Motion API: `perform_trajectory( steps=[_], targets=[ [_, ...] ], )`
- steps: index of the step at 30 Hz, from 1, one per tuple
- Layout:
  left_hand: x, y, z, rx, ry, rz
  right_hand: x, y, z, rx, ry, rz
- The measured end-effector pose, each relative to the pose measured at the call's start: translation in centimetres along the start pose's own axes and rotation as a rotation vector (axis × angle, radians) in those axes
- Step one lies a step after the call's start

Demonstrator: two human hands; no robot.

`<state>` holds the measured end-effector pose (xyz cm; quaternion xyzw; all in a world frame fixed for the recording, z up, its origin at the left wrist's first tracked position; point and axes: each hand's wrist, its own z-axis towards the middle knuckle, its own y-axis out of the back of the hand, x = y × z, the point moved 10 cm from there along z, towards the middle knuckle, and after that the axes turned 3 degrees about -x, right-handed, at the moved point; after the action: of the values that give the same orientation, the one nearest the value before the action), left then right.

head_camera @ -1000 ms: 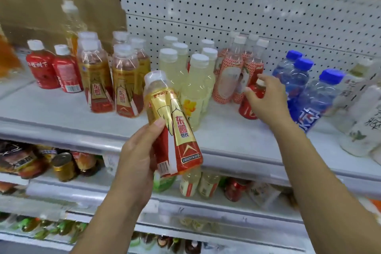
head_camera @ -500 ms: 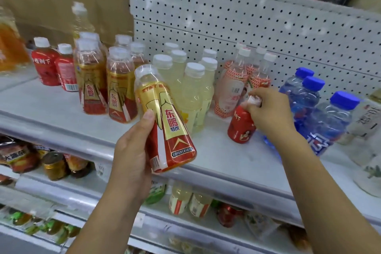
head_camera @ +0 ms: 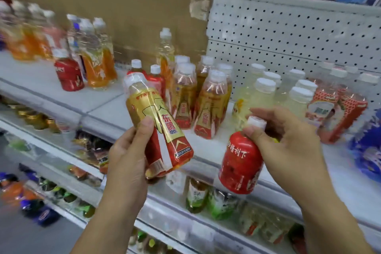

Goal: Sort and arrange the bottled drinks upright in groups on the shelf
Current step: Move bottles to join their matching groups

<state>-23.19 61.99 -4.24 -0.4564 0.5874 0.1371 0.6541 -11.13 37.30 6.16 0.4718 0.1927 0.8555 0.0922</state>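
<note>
Your left hand (head_camera: pixel 125 156) wraps the gold bottle (head_camera: pixel 158 128) (tilted) and your right hand (head_camera: pixel 288 142) pinches the red bottle (head_camera: pixel 241 163) by its cap, both off the shelf's (head_camera: pixel 103 107) front edge, bare there.

Bare left hand (head_camera: pixel 127 156), bare right hand (head_camera: pixel 288 146), bare forearms (head_camera: pixel 111 218)

Bright, even light; shadows faint. Motion blur smears the orange plastic bottles (head_camera: pixel 24 45) at left and the blue-labelled bottles (head_camera: pixel 367 150) at right. The gold-and-red labelled plastic bottle (head_camera: pixel 162 130) and the red-wrapped white-capped bottle (head_camera: pixel 240 163) at centre are sharp. Wide-angle distortion bows the white metal shelf (head_camera: pixel 47 86).
</note>
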Motion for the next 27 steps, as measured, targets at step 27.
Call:
perform_trajectory(
  steps=[27],
  targets=[
    [-17.3,21.6,29.7,-0.018,-0.222,0.261,11.5,-36.1,13.8,-0.223,0.199,-0.255]
  ],
)
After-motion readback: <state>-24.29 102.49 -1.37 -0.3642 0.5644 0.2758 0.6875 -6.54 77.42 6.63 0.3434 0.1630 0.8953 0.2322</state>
